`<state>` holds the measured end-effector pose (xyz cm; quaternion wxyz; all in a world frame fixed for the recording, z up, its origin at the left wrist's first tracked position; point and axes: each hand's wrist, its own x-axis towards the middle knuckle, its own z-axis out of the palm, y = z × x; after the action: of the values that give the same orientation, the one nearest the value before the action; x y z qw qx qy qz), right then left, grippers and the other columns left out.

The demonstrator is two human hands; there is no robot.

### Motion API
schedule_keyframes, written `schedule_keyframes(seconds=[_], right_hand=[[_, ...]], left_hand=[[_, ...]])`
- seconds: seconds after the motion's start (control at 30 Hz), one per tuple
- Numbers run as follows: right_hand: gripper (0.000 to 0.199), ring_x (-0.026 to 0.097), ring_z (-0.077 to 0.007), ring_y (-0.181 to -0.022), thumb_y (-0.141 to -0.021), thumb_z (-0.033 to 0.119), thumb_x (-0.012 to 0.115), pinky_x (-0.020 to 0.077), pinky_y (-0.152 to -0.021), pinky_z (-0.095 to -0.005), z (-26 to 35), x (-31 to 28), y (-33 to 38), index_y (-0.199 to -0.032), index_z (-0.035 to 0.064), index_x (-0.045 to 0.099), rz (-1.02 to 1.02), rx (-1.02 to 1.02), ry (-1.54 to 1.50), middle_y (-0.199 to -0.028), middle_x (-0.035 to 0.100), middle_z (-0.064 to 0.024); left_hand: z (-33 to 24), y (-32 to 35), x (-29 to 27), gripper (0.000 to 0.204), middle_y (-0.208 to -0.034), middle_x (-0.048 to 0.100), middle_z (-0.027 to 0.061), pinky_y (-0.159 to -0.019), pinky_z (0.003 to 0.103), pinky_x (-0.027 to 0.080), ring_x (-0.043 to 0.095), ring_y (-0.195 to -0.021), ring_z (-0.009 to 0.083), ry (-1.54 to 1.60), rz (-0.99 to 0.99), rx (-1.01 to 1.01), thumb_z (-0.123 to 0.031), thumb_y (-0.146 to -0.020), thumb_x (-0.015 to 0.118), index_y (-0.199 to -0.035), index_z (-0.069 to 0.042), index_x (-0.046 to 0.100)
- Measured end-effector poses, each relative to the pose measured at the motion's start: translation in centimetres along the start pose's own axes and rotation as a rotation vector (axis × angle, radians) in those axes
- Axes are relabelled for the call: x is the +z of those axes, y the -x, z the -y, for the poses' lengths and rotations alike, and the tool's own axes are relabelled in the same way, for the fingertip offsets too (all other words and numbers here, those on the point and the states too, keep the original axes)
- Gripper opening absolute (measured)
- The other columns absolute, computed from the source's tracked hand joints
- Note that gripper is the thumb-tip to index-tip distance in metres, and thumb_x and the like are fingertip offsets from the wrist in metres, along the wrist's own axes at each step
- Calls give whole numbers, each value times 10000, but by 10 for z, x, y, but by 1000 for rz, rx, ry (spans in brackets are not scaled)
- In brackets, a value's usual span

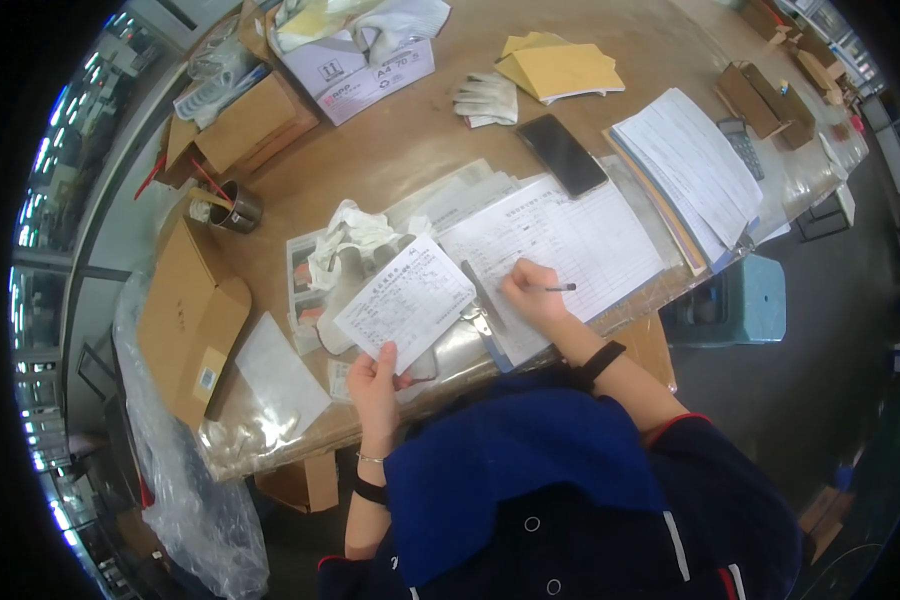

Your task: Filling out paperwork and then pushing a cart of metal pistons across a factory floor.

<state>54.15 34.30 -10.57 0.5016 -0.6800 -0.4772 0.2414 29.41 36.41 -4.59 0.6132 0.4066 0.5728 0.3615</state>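
My left hand (375,388) pinches the lower edge of a printed white form (408,300), which is tilted up in front of me. In my right hand (532,290) is a dark pen (563,288), its back end sticking out to the right and its tip hidden by the fingers. That hand rests on a ruled paper sheet (580,245) with handwriting on it. The sheet lies on a clipboard, whose metal clip (477,318) is between my two hands. A black phone (562,154) lies over the sheet's far edge.
White crumpled gloves (345,235) lie behind the form. At left stand a pen cup (236,208) and cardboard boxes (185,320). A paper stack (692,165), a calculator (740,148), yellow envelopes (560,68) and a glove (486,98) lie farther off. A blue stool (760,300) stands right of the table.
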Motion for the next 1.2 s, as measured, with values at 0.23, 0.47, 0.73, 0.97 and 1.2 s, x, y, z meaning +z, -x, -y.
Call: schedule_keyframes(seconds=[0.23,0.47,0.73,0.97,1.2], right_hand=[[222,363,-143,-438,-723,48,580,330,-419,-283,-8,1,0,-575,18,417,-32,-19,-76,-481,410,-95],[226,344,-133,-442,-726,38,574,326,-418,-280,-2,0,0,-572,18,409,-10,-21,-37,-485,407,-90],[230,329,-114,-446,-725,21,570,312,-414,-281,-6,0,0,-567,19,402,-124,0,-111,-477,381,-70],[230,330,-114,-449,-723,18,570,312,-417,-282,-1,-3,0,-567,15,402,-67,8,-31,-482,385,-75],[213,330,-127,-447,-717,7,559,317,-420,-284,-4,0,1,-569,12,407,-98,-35,-39,-484,384,-89]], left_hand=[[-1,1,2,238,-711,617,68,-429,163,387,493,-472,62,40,12,10,-177,-864,564,-955,43,575],[-2,1,3,223,-717,621,70,-427,167,385,492,-469,64,44,10,4,-166,-870,554,-949,41,576],[-3,1,2,225,-718,619,65,-431,165,378,476,-467,59,49,15,10,-169,-871,553,-947,42,575],[-2,1,3,226,-711,616,71,-435,168,383,478,-466,62,46,8,6,-169,-868,558,-935,46,579],[-5,2,3,241,-693,614,67,-440,170,386,486,-469,65,23,25,6,-177,-865,564,-942,51,580]])
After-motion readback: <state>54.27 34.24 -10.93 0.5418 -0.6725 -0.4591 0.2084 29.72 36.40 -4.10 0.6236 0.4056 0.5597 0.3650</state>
